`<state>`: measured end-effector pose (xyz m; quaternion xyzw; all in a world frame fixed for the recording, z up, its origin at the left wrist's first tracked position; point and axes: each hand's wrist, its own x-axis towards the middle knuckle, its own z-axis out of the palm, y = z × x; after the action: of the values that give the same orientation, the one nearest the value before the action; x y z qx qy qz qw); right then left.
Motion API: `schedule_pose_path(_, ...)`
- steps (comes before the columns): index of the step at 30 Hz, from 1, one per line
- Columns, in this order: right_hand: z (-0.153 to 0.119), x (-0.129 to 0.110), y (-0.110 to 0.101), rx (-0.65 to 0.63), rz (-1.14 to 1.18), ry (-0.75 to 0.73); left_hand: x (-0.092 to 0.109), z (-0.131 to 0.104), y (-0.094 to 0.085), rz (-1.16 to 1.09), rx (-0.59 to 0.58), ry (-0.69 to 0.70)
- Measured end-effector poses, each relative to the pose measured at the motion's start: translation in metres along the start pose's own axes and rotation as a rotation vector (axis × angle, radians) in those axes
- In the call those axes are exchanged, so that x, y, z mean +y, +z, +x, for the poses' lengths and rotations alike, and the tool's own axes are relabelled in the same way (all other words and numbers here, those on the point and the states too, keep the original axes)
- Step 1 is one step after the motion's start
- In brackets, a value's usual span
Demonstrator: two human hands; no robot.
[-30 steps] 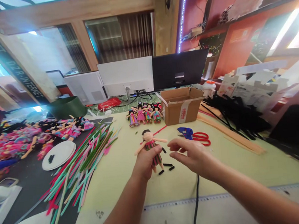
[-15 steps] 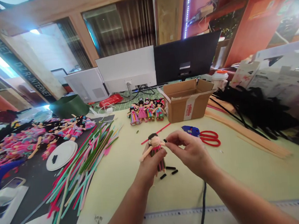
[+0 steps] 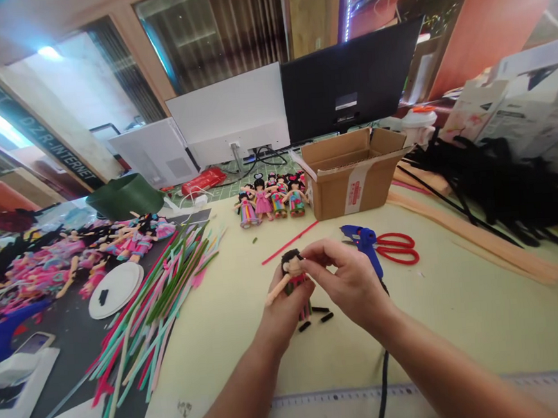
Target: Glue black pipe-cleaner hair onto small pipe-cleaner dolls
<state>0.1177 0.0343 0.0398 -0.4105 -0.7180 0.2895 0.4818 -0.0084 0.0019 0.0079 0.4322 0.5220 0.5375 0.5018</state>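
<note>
A small doll (image 3: 293, 268) with black hair, a pale face and a striped skirt stands upright in my left hand (image 3: 281, 308), whose thumb lies across its front. My right hand (image 3: 345, 274) pinches a short black piece (image 3: 301, 257) against the right side of the doll's head; the fingertips partly hide it. Short black pieces (image 3: 326, 317) lie on the pale yellow mat (image 3: 222, 342) just below the doll. Right of my right hand are a blue glue gun (image 3: 366, 244) and red-handled scissors (image 3: 398, 248).
Finished dolls (image 3: 261, 201) stand beside an open cardboard box (image 3: 349, 187). Colourful pipe cleaners (image 3: 156, 309) and a white plate (image 3: 116, 291) lie left. Black (image 3: 480, 187) and peach strips (image 3: 479, 238) lie right. A red strip (image 3: 289, 242) lies behind the doll.
My right hand has brought the black piece from beside the doll to its head. The doll has turned slightly, and the camera view has shifted a little.
</note>
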Motion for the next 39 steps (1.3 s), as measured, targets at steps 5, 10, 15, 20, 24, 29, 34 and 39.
schedule_pose_path(5,0.0,0.003,0.001,-0.001,0.013,0.031,0.001,0.0,0.0,0.067,-0.002,0.009)
schedule_pose_path(10,-0.001,0.004,0.001,0.002,-0.003,0.031,0.003,0.0,0.002,0.086,0.013,0.01)
schedule_pose_path(15,-0.001,0.003,0.0,-0.001,-0.031,0.001,0.006,-0.002,0.004,0.065,0.013,-0.005)
schedule_pose_path(20,0.0,-0.001,-0.004,-0.022,-0.092,-0.033,0.008,-0.003,0.004,0.046,0.01,-0.027)
schedule_pose_path(24,0.0,-0.004,-0.009,-0.019,-0.087,-0.059,0.003,-0.002,0.003,0.013,-0.008,-0.021)
schedule_pose_path(29,0.001,0.0,-0.014,0.003,-0.072,-0.072,-0.007,-0.001,-0.001,-0.076,-0.11,-0.023)
schedule_pose_path(34,0.0,0.004,-0.016,-0.043,-0.079,-0.032,-0.009,-0.002,-0.004,-0.157,-0.2,-0.056)
schedule_pose_path(39,-0.003,0.004,-0.016,-0.045,-0.073,-0.029,-0.009,-0.002,-0.004,-0.171,-0.217,-0.069)
